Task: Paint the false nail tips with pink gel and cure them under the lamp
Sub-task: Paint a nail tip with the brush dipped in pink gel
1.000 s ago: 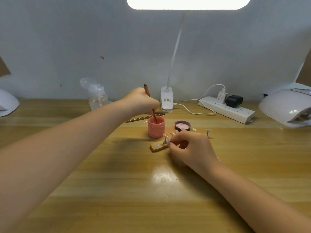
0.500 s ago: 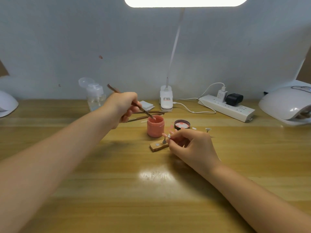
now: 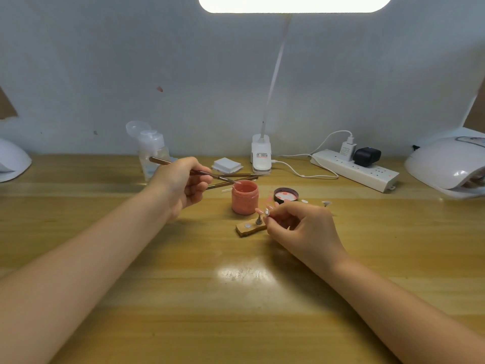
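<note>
Two hands work: left hand grips brush at jar; right hand pinches nail tip.

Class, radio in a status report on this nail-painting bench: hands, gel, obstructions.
Left hand grips thin brown brush, tip at open pink gel jar rim. Right hand pinches small nail-tip stand beside wooden block. Nothing blocking.

The gel jar is coral pink, its lid dark with pink smears inside, the brush handle reddish brown, the table honey-yellow with wood grain, the power strip and curing lamp white, the wall pale grey-blue.
</note>
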Tool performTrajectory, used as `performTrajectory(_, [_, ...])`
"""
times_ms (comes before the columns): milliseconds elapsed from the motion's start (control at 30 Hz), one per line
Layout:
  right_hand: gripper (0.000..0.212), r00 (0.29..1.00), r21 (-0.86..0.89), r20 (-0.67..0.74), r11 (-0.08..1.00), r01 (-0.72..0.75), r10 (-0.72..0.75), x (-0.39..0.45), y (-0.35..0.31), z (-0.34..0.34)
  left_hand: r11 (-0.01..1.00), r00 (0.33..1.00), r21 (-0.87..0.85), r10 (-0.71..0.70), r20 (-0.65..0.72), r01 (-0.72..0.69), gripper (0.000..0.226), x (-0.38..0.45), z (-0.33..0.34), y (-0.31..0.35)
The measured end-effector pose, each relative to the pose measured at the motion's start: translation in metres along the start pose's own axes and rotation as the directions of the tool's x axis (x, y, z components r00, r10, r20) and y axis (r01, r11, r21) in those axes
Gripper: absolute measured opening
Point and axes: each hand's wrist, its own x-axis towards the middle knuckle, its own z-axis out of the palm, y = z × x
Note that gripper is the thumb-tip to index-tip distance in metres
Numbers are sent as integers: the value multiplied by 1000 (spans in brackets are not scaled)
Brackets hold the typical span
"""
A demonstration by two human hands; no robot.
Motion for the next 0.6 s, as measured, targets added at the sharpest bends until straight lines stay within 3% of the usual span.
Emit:
performTrajectory(167, [7, 999, 0, -30, 1000, 28, -28, 0, -2, -1, 996, 980, -36, 76, -182, -84, 20, 6, -13, -11])
performTrajectory(300, [11, 999, 24, -34, 999, 36, -35, -1, -3, -2, 957, 952, -100, 252, -174, -272, 18, -5, -17, -20])
performTrajectory(400, [12, 998, 51, -63, 998, 33, -30, -1, -3, -2, 889, 890, -56, 452, -62, -455, 21, -27, -10, -30])
performTrajectory(467, [11, 996, 82, -87, 996, 18, -11, -1, -3, -2, 815, 812, -22, 580, 63, -580, 20, -44, -5, -39])
performTrajectory(600, [12, 994, 90, -113, 996, 1, 9, 0, -1, -2, 673, 670, 83, 700, 250, -735, 19, -65, 4, -55])
